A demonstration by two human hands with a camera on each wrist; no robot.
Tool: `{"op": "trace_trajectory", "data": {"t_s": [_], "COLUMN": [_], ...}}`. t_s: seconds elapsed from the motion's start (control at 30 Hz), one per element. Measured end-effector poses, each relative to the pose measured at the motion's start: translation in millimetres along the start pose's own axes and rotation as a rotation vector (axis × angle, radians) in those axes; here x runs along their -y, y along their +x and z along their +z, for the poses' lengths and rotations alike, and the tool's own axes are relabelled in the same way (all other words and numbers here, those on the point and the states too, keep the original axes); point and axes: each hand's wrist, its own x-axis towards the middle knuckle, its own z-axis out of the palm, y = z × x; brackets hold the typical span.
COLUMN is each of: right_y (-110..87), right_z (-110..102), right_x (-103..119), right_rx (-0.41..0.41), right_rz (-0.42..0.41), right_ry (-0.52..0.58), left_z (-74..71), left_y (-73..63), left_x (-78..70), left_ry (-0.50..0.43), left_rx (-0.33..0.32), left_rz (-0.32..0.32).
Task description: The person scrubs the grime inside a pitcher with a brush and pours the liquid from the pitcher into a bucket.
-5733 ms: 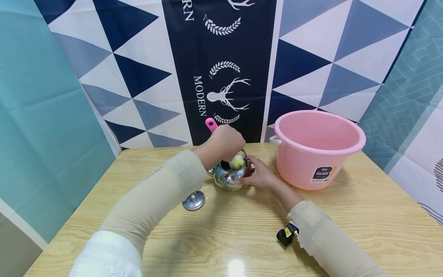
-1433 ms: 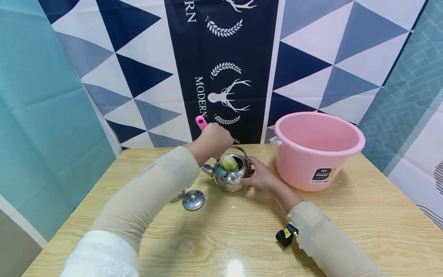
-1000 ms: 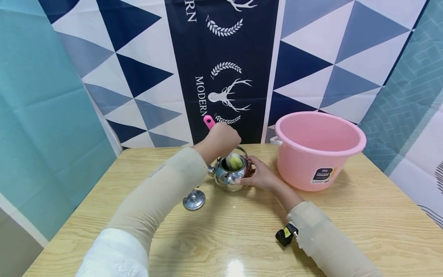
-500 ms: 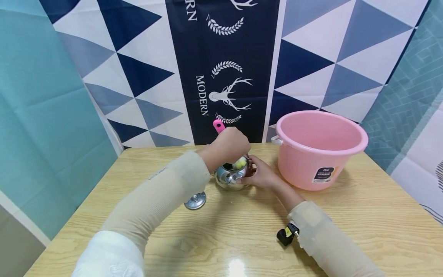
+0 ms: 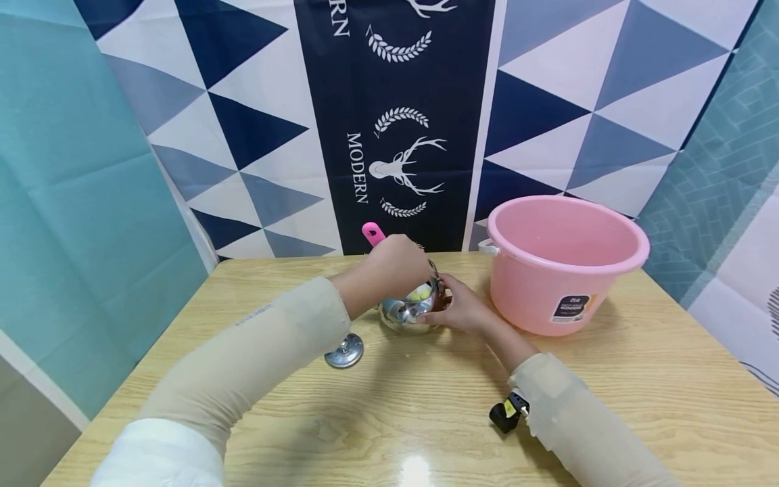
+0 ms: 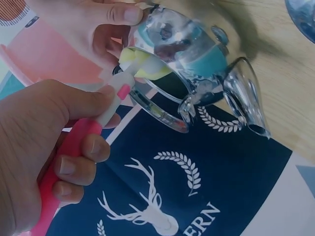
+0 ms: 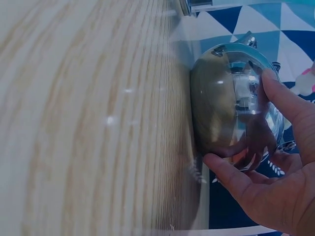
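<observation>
A shiny metal teapot [image 5: 402, 318] stands on the table, its mouth uncovered and its spout [image 6: 246, 98] showing in the left wrist view. My left hand [image 5: 402, 265] grips the pink handle of a sponge brush [image 6: 78, 137] with curled fingers and thumb. The brush's yellow-and-white sponge head [image 6: 155, 66] sits in the teapot's mouth, under the arched handle. On the teapot's right side my right hand [image 5: 460, 308] holds the body, thumb and fingers spread round it in the right wrist view. The round metal lid [image 5: 345, 352] lies on the table, partly behind the left forearm.
A pink bucket [image 5: 526, 294] with a white handle lug stands right of the teapot, close beyond the right hand. A patterned cloth [image 5: 395, 88] hangs behind the table's back edge. The wooden table [image 5: 462, 439] spreads out in front.
My left hand has shifted back and forth over the teapot with the brush; since half a second ago it has moved left and lower. The right hand keeps its hold on the teapot.
</observation>
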Motion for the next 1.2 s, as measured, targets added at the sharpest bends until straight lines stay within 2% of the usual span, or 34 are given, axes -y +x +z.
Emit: {"op": "trace_trajectory", "data": {"t_s": [0.27,0.43,0.7,0.97,1.2], "right_y": [0.1,0.4,1.2,0.9,0.6], "right_z": [1.4,2.1,2.6,0.5,-0.4], "right_x": [-0.9,-1.9,-3.2,0.8,-0.1], "right_rx": [-0.014,-0.02,-0.025,-0.031,-0.022], "right_rz": [0.01,0.021,-0.003,0.005,0.0], "right_ry": [-0.028,-0.042,-0.073,-0.069,-0.067], "left_z": [2.1,7.1,14.8,18.0,15.0], "left_y": [-9.2,-9.0,0.2,11.3,20.8], "left_x": [8.5,14.7,25.8,32.9,34.4], "left_ry": [-0.005,0.009,-0.018,-0.007,0.009], "left_rx": [0.033,0.048,0.082,0.048,0.031], "left_rz": [-0.039,-0.052,-0.091,-0.116,-0.105]}}
